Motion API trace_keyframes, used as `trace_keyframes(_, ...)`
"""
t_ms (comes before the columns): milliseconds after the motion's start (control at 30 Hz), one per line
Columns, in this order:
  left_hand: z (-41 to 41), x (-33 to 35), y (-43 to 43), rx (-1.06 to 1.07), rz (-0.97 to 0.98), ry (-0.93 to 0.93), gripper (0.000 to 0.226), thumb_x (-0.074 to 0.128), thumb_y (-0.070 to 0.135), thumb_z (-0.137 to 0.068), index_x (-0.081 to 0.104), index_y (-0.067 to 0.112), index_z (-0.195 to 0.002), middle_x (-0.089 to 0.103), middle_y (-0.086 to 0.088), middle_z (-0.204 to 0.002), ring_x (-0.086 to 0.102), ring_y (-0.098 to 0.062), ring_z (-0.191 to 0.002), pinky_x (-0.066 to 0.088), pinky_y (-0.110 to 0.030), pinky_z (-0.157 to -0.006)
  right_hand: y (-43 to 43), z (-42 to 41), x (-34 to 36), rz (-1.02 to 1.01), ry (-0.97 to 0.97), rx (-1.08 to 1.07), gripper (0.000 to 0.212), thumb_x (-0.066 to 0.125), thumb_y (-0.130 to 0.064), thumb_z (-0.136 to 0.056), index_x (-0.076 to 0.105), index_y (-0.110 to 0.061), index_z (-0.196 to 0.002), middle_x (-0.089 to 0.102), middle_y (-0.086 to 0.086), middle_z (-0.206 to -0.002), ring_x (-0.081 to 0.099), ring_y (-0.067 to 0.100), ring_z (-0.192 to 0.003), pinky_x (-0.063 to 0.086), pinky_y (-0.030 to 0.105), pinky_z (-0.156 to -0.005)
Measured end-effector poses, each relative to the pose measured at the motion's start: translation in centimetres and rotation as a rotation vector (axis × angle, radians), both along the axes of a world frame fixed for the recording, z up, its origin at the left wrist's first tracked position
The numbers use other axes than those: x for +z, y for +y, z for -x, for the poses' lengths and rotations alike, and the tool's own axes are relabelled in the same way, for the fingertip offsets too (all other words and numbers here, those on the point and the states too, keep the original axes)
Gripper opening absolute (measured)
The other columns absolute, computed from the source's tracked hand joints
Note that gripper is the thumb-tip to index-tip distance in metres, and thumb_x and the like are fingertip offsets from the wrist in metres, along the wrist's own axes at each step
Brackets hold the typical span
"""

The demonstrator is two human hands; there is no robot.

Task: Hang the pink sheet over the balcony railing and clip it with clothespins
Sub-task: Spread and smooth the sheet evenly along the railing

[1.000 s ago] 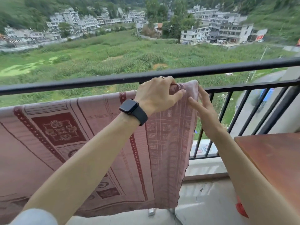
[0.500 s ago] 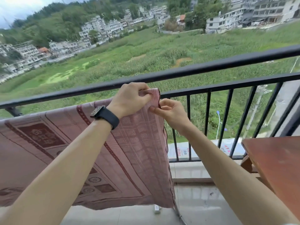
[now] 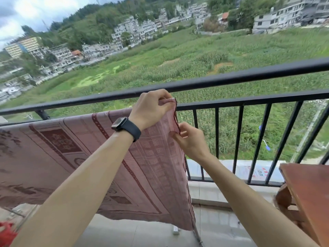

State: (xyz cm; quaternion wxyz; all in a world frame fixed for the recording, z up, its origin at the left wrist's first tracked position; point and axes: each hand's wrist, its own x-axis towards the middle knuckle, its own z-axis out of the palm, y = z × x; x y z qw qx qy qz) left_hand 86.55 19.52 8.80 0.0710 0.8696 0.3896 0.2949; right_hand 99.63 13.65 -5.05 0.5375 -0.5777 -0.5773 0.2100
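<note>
Pink sheet (image 3: 74,157) is draped over the lower horizontal bar of the black balcony railing (image 3: 249,79), hanging down on the balcony side, spread from the left frame edge to roughly mid-frame; its right edge hangs free in front of the vertical bars. Left hand (image 3: 151,108) is up at the sheet's top right corner, fingers curled closed, pinching the bunched corner fabric right at the lower bar, just under the top rail. Dark smartwatch (image 3: 124,124) on that wrist. Right hand (image 3: 188,139) sits lower, on the sheet's right edge, thumb and fingers closed on the dark-stitched hem just below the left hand; hands near each other, not touching. Can't tell whether a clothespin is in either hand: nothing visible between the fingers. Wooden table (image 3: 309,196) at right, near the railing, apart from the sheet. Red item (image 3: 6,234) at bottom left corner, mostly cut off, can't identify. Small white object (image 3: 175,229) on the floor under the sheet's lower right corner. Green field and buildings beyond the railing.
</note>
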Motion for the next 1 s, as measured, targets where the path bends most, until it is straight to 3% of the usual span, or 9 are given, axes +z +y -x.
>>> trace_keyframes(133,-0.1,0.3,0.2,0.050,-0.031,0.020,0.023,0.070,0.049,-0.086,0.074,0.028,-0.094,0.072,0.013,-0.083,0.062,0.001,-0.076,0.049,-0.023,-0.067,0.0,-0.9,-0.5,-0.044,-0.035,0.024,0.028,0.071,-0.032,-0.092,0.062,-0.013,-0.073,0.059,-0.010,-0.060,0.049,0.007,-0.053,0.041,0.026,-0.055)
trace_keyframes(200,-0.3,0.4,0.2,0.051,-0.015,0.015,0.024,0.069,0.051,-0.086,0.073,0.029,-0.093,0.072,0.014,-0.084,0.062,0.001,-0.078,0.051,-0.027,-0.069,0.0,-1.2,-0.5,-0.025,-0.048,0.045,0.030,0.065,-0.026,-0.097,0.058,-0.015,-0.070,0.055,-0.009,-0.057,0.045,0.008,-0.051,0.036,0.026,-0.052)
trace_keyframes(300,-0.6,0.4,0.0,0.061,0.011,0.001,0.023,0.068,0.051,-0.086,0.073,0.029,-0.092,0.073,0.014,-0.085,0.065,-0.001,-0.084,0.056,-0.035,-0.075,0.1,-1.3,-0.4,0.006,0.000,0.049,0.016,0.063,-0.026,-0.098,0.068,-0.017,-0.086,0.071,-0.011,-0.078,0.065,0.004,-0.070,0.052,0.024,-0.063)
trace_keyframes(367,-0.6,0.3,0.1,0.066,0.007,-0.008,0.022,0.067,0.052,-0.086,0.072,0.031,-0.092,0.073,0.015,-0.086,0.067,-0.004,-0.085,0.057,-0.037,-0.075,-0.1,-1.3,-0.4,0.001,0.046,0.023,0.009,0.067,-0.029,-0.095,0.071,-0.022,-0.092,0.074,-0.014,-0.085,0.068,0.000,-0.078,0.053,0.017,-0.069)
trace_keyframes(500,-0.7,0.5,-0.6,0.029,-0.033,0.036,0.018,0.066,0.046,-0.089,0.069,0.030,-0.098,0.073,0.013,-0.090,0.066,-0.006,-0.086,0.057,-0.038,-0.075,-1.3,-1.5,0.2,0.006,0.043,0.041,0.006,0.069,-0.031,-0.094,0.071,-0.026,-0.096,0.074,-0.016,-0.086,0.069,-0.001,-0.080,0.057,0.021,-0.075)
trace_keyframes(633,-2.1,-0.5,-2.5,-0.032,-0.395,0.121,0.022,0.060,0.043,-0.091,0.068,0.027,-0.103,0.071,0.007,-0.093,0.063,-0.017,-0.094,0.046,-0.040,-0.092,-4.0,-3.1,0.4,-0.015,-0.003,-0.046,0.011,0.068,-0.029,-0.095,0.071,-0.026,-0.104,0.071,-0.016,-0.096,0.066,-0.006,-0.088,0.053,0.013,-0.076)
trace_keyframes(733,-4.7,-3.0,-4.2,-0.156,-0.563,0.124,0.021,0.058,0.036,-0.091,0.071,0.025,-0.104,0.072,0.005,-0.099,0.063,-0.018,-0.102,0.041,-0.040,-0.098,-7.9,-5.4,-0.8,-0.033,-0.023,-0.192,0.013,0.067,-0.026,-0.094,0.070,-0.028,-0.107,0.069,-0.017,-0.102,0.065,-0.004,-0.094,0.053,0.016,-0.080)
trace_keyframes(867,-9.7,-10.1,-6.1,-0.354,-0.358,0.166,0.022,0.055,0.035,-0.091,0.070,0.027,-0.105,0.073,0.005,-0.099,0.065,-0.020,-0.097,0.046,-0.040,-0.092,-15.7,-8.6,-4.7,0.058,-0.122,-0.505,0.015,0.068,-0.024,-0.093,0.071,-0.029,-0.107,0.069,-0.019,-0.103,0.064,0.004,-0.098,0.049,0.023,-0.085)
trace_keyframes(1000,-14.3,-18.8,-9.2,-0.499,-0.061,0.389,0.029,0.050,0.038,-0.094,0.065,0.028,-0.117,0.070,0.003,-0.110,0.061,-0.025,-0.105,0.043,-0.039,-0.091,-24.1,-10.5,-8.6,0.253,-0.376,-0.786,0.020,0.070,-0.021,-0.091,0.073,-0.024,-0.110,0.070,-0.011,-0.109,0.059,0.014,-0.106,0.043,0.021,-0.093)
